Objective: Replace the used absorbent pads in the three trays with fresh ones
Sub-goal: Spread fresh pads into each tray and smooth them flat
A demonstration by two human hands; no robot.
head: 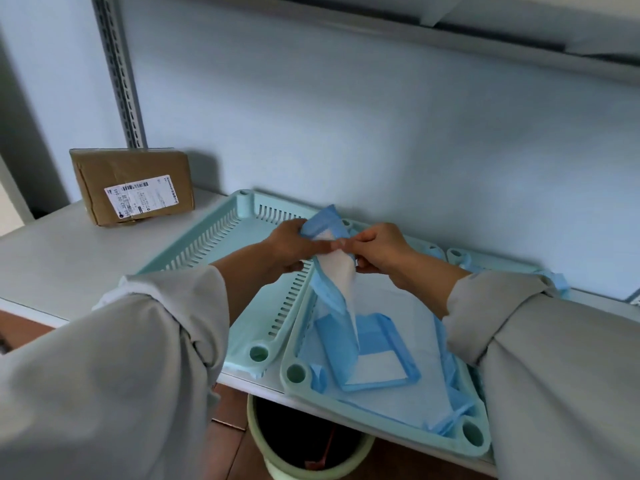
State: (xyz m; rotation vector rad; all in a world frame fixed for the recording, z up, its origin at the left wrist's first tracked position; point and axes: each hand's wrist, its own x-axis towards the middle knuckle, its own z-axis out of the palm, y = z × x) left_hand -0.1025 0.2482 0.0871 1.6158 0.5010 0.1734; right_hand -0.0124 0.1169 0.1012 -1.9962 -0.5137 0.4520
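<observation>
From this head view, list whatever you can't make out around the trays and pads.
- Right tray: mostly hidden behind the right hand and sleeve; its contents can't be told.
- Folded pad: top pinched by both hands, left hand covering its edge.
- Box label: print too small to read.
- Bin: cut off by the shelf edge and the frame's bottom.

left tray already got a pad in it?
No: the slotted pale-green left tray shows a bare floor, while both hands, left hand and right hand, pinch the folded blue-and-white absorbent pad above the trays.
</observation>
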